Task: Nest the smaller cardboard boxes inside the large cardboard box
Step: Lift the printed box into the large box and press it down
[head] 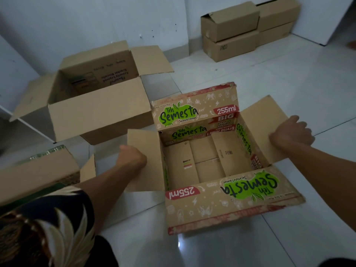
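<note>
An open Teh Semesta box (208, 199) with green and red print sits on the white tiled floor in front of me, its four flaps spread out. My left hand (131, 158) grips the outer edge of its left flap. My right hand (291, 132) presses on the outer edge of its right flap. Nothing lies inside it. Behind it to the left stands a large plain cardboard box (100, 110), open at the top, with its flaps spread.
Another cardboard box (40, 174) stands at my left, partly behind my arm. Several closed cardboard boxes (231, 33) are stacked against the back wall at the right. White walls (77, 26) close the room behind.
</note>
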`<state>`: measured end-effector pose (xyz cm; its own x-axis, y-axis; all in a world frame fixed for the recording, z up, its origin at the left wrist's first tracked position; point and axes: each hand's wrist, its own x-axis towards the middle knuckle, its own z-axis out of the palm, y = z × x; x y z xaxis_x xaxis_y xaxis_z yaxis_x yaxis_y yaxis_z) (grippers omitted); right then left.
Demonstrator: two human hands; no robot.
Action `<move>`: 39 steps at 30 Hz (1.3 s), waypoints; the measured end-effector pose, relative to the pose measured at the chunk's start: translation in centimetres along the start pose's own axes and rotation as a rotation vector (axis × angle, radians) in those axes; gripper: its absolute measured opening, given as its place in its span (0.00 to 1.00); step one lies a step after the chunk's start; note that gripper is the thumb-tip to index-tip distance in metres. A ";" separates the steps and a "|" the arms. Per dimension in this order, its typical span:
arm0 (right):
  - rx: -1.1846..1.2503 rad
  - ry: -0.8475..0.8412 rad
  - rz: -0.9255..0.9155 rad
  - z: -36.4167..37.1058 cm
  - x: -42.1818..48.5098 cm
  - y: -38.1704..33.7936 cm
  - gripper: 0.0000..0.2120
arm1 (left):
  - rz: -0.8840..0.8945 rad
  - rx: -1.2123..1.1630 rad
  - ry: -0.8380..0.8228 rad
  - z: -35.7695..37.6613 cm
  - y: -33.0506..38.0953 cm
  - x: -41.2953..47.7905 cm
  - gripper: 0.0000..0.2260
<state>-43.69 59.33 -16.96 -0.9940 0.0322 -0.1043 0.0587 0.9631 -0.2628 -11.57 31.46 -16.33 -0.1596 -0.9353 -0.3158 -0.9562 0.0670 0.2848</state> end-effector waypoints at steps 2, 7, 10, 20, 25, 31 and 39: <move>-0.022 0.014 -0.036 -1.4 -0.2 -0.2 0.30 | 0.031 -0.038 0.058 -0.5 0.3 -0.7 0.30; -0.171 0.000 -0.167 -3.5 -1.7 -0.5 0.16 | 0.357 0.037 0.003 -0.7 3.3 -3.1 0.15; -0.233 -0.029 -0.278 -3.6 -3.2 -0.8 0.17 | 0.544 0.093 0.026 -0.2 5.3 -4.7 0.23; -0.253 0.113 -0.306 -7.3 -4.2 0.0 0.18 | 0.748 0.165 0.141 -4.9 7.9 -5.2 0.17; -0.301 0.194 -0.398 -12.4 -3.8 -3.5 0.18 | 0.799 0.183 0.196 -10.0 11.4 -5.0 0.16; -0.282 0.223 -0.539 -19.9 -3.5 -9.8 0.14 | 0.720 0.200 0.264 -19.1 15.0 -5.5 0.17; -0.087 0.230 -0.647 -29.0 -5.6 -20.0 0.07 | 0.576 0.169 0.422 -33.4 14.8 -5.5 0.18</move>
<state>-41.93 47.69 16.71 -0.8215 -0.5094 0.2562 -0.5506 0.8254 -0.1244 -16.63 25.99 19.86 -0.5732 -0.7874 0.2268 -0.7793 0.6094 0.1462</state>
